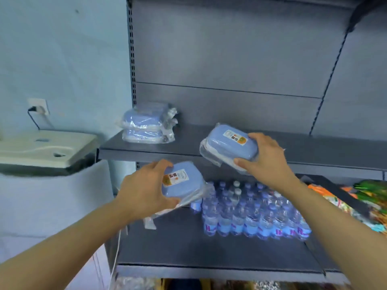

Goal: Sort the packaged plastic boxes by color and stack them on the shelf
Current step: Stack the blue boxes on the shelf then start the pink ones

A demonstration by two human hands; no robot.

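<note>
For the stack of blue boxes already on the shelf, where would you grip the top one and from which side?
Grip the top box across its long sides, coming from the front and above. It lies flat on the stack, and its loose wrap bunches at the right end, a poor hold.

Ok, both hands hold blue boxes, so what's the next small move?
Probably carry the right hand's box leftward onto the blue stack at the shelf's left end: same colour, and it is already tilted over that shelf. The left hand's box can follow.

2 stacked boxes point(144, 126) on shelf point(167, 146), left
</note>
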